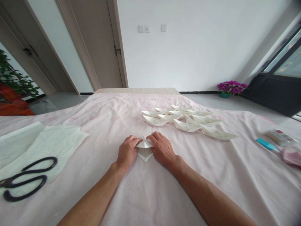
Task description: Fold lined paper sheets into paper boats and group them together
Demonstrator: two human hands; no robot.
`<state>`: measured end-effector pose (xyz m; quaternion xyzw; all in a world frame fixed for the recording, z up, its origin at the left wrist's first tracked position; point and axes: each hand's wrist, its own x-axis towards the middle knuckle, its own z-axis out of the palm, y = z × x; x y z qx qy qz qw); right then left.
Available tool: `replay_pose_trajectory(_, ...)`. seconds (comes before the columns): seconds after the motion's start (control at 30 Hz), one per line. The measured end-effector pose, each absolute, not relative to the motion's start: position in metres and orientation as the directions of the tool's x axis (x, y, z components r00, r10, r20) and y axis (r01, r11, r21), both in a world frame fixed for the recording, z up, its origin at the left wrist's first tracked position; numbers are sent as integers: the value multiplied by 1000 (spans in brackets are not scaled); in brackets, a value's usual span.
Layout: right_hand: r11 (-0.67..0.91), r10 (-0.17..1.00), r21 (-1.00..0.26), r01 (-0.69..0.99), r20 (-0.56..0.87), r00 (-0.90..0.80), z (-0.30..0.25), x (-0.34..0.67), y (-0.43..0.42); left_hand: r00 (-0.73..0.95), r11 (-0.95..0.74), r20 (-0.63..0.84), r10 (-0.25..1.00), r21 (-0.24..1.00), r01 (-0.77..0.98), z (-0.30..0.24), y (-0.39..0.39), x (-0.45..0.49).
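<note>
A small piece of folded paper lies at the middle of the cloth, one corner pointing toward me. My left hand grips its left side, thumb and fingers pinched at the upper edge. On the other side my right hand holds the paper the same way, fingers curled over it. The upper part of the paper is bent up between the two thumbs, and its side edges are hidden by my fingers. Beyond my right hand stand several folded paper boats grouped in rows.
Black-handled scissors rest on flat paper sheets at the left. A blue-and-pink item and a clear-wrapped pack lie at the far right. A wrinkled pink cloth covers the surface, whose far end is near the wall.
</note>
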<state>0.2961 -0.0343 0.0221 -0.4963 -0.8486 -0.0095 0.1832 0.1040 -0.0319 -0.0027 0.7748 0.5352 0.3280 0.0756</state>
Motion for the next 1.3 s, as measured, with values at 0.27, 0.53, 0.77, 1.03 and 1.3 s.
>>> replay_pose_trajectory(0.27, 596, 782, -113, 795, 307, -542, 20, 306, -35, 395, -498, 459, 796, 126, 858, 4, -43, 102)
replay_pose_trajectory(0.53, 655, 740, -157, 739, 329, -586, 18, 311, -38, 482, -557, 441, 757, 51, 829, 0, -46, 98)
replay_pose_trajectory(0.77, 738, 671, -206, 643, 330, -664, 21, 321, -34, 537, -612, 408, 739, 71, 788, 4, -52, 86)
replay_pose_trajectory(1.03, 760, 649, -226, 609, 314, -693, 22, 322, -34, 587, -684, 406, 701, 149, 714, 9, -53, 85)
replay_pose_trajectory(1.3, 784, 620, -226, 578, 286, -730, 23, 316, -40, 406, -559, 388, 827, 499, 662, 3, -52, 90)
